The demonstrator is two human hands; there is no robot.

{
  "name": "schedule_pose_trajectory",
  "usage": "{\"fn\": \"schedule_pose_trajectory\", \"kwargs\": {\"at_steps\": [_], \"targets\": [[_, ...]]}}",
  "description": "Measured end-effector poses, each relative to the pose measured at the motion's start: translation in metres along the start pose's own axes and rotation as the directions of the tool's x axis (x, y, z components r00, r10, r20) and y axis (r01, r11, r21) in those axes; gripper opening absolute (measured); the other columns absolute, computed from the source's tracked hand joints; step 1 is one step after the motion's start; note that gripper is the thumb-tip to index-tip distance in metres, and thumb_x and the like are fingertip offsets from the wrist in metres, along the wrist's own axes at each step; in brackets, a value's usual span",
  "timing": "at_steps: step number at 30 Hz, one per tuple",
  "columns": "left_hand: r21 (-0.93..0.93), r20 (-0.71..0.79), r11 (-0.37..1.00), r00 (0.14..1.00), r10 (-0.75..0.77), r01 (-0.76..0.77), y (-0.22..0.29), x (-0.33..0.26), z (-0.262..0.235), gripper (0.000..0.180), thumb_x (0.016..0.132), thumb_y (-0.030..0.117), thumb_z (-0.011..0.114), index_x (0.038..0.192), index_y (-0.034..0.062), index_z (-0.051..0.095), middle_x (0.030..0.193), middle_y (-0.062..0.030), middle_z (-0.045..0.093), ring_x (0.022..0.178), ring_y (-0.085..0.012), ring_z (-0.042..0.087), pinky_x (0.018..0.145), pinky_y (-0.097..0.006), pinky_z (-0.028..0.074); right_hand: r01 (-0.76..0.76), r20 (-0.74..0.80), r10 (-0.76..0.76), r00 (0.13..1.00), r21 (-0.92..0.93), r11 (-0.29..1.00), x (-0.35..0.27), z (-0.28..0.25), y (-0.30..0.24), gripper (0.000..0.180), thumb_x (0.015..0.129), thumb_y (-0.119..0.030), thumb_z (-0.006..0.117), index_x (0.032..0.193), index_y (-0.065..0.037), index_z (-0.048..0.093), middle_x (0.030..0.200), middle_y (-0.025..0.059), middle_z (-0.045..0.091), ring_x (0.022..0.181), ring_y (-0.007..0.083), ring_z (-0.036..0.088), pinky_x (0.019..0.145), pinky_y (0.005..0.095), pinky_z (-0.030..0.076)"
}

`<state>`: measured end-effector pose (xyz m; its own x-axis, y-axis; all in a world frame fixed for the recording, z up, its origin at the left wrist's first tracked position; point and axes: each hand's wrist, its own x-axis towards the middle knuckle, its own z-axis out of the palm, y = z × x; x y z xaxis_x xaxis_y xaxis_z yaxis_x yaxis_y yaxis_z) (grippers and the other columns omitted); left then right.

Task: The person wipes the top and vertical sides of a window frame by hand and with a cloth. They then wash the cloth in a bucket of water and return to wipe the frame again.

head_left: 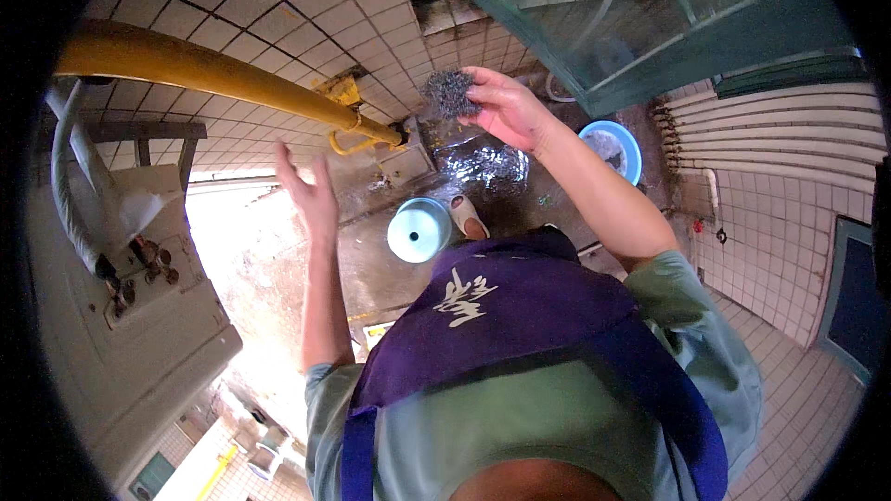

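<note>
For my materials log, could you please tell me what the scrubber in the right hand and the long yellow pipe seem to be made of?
Scrubber: apparently steel wool, a grey, glinting, wiry tangle. Yellow pipe: probably painted metal, with a smooth glossy coat and a clamp-like fitting.

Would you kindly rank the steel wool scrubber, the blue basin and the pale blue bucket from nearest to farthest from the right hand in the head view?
1. Steel wool scrubber: held in the right hand fingers.
2. Blue basin: on the floor, to the hand's right.
3. Pale blue bucket: lower left, by the foot.
</note>
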<state>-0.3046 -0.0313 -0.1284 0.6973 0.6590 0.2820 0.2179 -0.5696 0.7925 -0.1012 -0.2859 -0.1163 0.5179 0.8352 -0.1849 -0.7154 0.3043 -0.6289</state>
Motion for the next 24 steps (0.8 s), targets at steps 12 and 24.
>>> {"fn": "schedule_pose_trajectory", "kwargs": {"at_steps": [12, 24], "targets": [[0.602, 0.519, 0.744, 0.566, -0.641, 0.291, -0.150, -0.356, 0.051, 0.061, 0.082, 0.023, 0.070, 0.137, 0.0064, 0.047, 0.133, -0.0240, 0.050, 0.124, -0.0405, 0.047, 0.103, -0.045, 0.040, -0.168, -0.536, 0.070, 0.841, -0.135, 0.977, -0.215, -0.165, -0.006, 0.039, 0.091, -0.015, 0.064, 0.127, -0.005, 0.055, 0.108, 0.0052, 0.063, 0.089, 0.0166, 0.061, 0.072, 0.0297, 0.051], [0.327, 0.709, 0.859, 0.499, -0.499, 0.395, -0.064, -0.276, 0.143, 0.053, 0.094, 0.026, 0.060, 0.138, 0.0008, 0.046, 0.137, -0.0245, 0.050, 0.128, -0.0331, 0.048, 0.104, -0.040, 0.039, 0.298, -0.683, -0.116, 0.721, 0.155, 0.942, -0.302, -0.216, -0.060, 0.034, 0.097, -0.020, 0.057, 0.124, -0.003, 0.045, 0.114, 0.0082, 0.052, 0.085, 0.0260, 0.063, 0.072, 0.0377, 0.053]]}}
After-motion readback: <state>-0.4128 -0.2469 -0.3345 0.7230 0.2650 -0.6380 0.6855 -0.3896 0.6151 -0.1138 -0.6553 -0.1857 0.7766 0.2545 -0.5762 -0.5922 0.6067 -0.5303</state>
